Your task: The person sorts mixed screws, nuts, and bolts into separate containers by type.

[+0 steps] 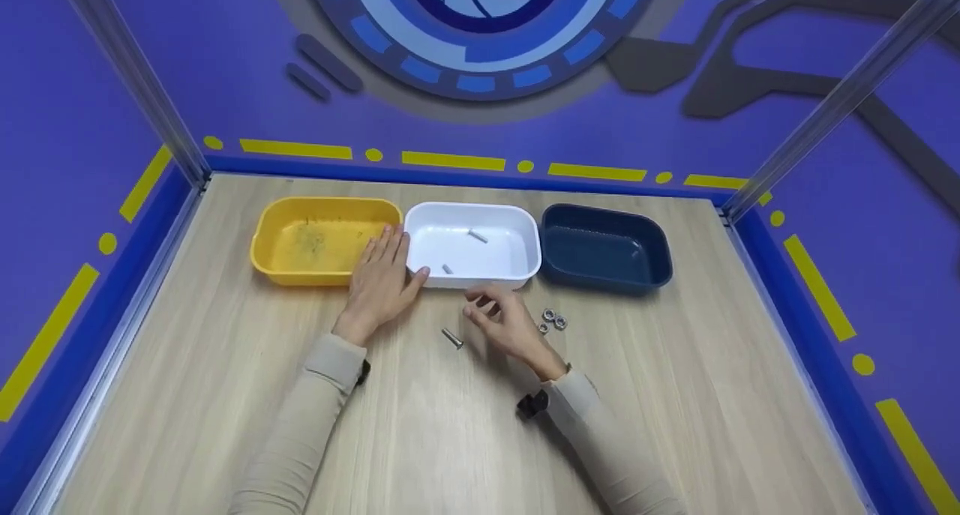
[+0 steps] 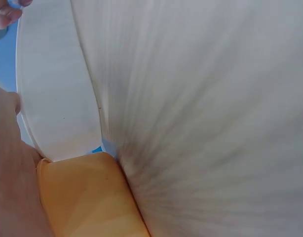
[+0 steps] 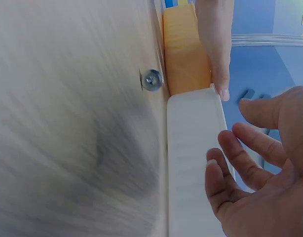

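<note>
My left hand [image 1: 381, 284] rests with straight fingers over the adjoining rims of the yellow bin [image 1: 328, 278] and the white bin [image 1: 517, 279]. My right hand [image 1: 508, 324] hovers in front of the white bin, fingers loosely bent, holding nothing; the right wrist view shows an empty gap between thumb and fingers. A metal bolt [image 1: 452, 338] lies on the table between the hands, its socketed head facing the camera in the right wrist view. Several hex nuts [image 1: 551, 320] sit together just right of the right hand. Two short metal rods [image 1: 478, 236] lie inside the white bin.
A dark blue bin [image 1: 606, 279] stands against the white bin's right side, so the three bins form a row. Behind the wooden table [image 1: 420, 440] rises a printed blue wall [image 1: 465, 136], with metal frame posts [image 1: 832, 103] at the corners.
</note>
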`<action>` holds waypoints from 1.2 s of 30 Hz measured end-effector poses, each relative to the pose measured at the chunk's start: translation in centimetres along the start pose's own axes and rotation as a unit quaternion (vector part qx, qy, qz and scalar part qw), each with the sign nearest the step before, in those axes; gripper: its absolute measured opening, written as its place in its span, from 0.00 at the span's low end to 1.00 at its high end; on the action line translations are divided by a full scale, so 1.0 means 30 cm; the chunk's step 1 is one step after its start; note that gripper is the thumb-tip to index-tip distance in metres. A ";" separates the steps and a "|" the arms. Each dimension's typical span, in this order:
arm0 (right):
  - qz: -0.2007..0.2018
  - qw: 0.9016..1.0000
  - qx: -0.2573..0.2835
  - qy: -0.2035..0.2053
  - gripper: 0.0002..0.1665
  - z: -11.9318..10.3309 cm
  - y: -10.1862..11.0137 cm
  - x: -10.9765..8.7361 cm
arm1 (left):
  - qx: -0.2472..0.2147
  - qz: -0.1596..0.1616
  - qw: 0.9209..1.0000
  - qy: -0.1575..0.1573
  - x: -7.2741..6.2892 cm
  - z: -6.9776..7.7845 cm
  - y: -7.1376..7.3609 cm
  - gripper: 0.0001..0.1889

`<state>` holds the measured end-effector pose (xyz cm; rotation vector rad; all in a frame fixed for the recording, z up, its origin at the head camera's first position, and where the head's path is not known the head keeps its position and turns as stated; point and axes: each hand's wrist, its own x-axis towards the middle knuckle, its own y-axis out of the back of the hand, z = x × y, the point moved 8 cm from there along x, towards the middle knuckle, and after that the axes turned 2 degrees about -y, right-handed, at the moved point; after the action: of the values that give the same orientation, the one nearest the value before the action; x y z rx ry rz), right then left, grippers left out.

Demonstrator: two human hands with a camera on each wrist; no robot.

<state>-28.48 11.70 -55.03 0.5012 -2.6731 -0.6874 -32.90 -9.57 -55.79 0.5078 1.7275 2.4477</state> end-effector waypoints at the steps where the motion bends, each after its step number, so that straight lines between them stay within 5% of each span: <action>1: -0.004 1.000 0.003 -0.001 0.17 0.002 -0.007 -0.002 | -0.001 0.000 1.000 0.001 0.001 -0.002 0.001 0.44; 16: -0.041 0.999 -0.005 -0.002 0.16 0.002 -0.075 -0.021 | 0.007 0.004 1.000 0.001 -0.005 -0.005 -0.008 0.44; 30: -0.110 0.991 -0.059 -0.052 0.22 0.042 -0.138 -0.040 | 0.003 0.008 1.000 0.001 0.002 -0.004 -0.009 0.43; 36: -0.106 0.990 -0.057 -0.068 0.15 0.064 -0.134 -0.024 | 0.009 0.016 1.000 -0.003 0.004 -0.001 -0.005 0.43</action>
<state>-27.61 9.45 -58.83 0.7400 -2.7098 -0.9625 -33.03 -9.50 -55.93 0.5466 1.7530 2.4521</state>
